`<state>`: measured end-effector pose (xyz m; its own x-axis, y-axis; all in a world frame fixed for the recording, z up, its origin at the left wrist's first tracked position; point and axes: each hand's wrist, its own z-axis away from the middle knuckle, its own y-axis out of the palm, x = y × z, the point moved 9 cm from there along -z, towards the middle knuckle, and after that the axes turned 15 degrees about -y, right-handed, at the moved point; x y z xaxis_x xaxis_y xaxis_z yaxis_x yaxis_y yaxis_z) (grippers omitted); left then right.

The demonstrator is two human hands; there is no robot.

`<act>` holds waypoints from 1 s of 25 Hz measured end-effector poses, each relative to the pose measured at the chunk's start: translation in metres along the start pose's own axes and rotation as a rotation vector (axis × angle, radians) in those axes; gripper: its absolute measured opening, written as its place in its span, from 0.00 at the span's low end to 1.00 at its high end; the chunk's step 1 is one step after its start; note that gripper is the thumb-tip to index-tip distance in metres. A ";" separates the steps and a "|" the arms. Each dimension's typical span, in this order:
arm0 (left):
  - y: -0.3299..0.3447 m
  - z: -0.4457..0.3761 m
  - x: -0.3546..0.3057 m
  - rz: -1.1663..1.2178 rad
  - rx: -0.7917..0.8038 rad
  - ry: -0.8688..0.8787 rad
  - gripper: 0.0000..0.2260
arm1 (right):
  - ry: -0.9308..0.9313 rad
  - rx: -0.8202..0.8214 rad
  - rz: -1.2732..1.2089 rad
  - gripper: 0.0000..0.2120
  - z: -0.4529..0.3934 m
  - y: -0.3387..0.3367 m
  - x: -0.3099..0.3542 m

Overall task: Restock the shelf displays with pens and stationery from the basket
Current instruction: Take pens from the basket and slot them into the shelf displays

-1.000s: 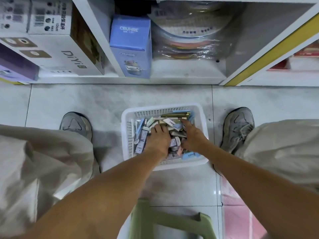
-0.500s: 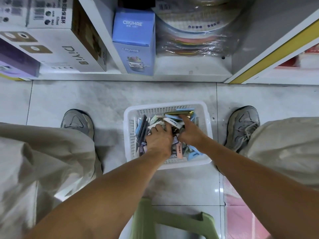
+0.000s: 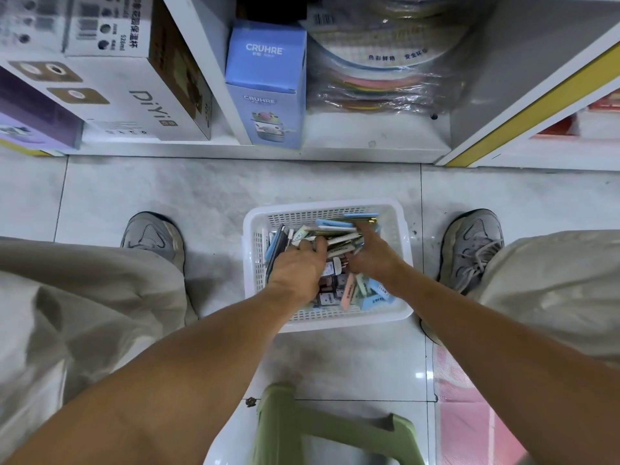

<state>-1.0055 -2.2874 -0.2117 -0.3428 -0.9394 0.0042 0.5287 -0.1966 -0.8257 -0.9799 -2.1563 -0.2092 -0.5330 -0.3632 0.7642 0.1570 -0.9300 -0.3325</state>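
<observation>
A white slotted plastic basket (image 3: 399, 263) stands on the tiled floor between my feet, filled with several small stationery packs (image 3: 365, 290) in blue, green, pink and white. Both hands are inside it. My left hand (image 3: 297, 265) curls its fingers round a bundle of flat packs (image 3: 339, 234) at the basket's far side. From the right, my right hand (image 3: 372, 255) grips the same bundle, its fingertips hidden among the packs. The white bottom shelf (image 3: 369, 146) runs along the floor just beyond the basket.
On the shelf stand a blue CRUHRE box (image 3: 268, 85), a white DiYi carton (image 3: 134, 95) and wrapped round coloured items (image 3: 385, 75). My grey shoes (image 3: 473, 246) flank the basket. A green stool (image 3: 322, 427) sits under me.
Both hands have shifted toward the basket's far side and gathered flat packs into a bundle between them. The packs near the front lie more exposed.
</observation>
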 end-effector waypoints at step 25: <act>-0.170 0.071 0.013 0.460 0.233 0.247 0.17 | -0.465 0.255 0.129 0.10 0.069 -0.079 0.197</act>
<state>-1.0448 -2.2865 -0.0312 -0.1931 -0.8549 -0.4816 0.8141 0.1343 -0.5649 -1.0402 -2.1580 0.0057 -0.0815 -0.4081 0.9093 0.4242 -0.8398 -0.3389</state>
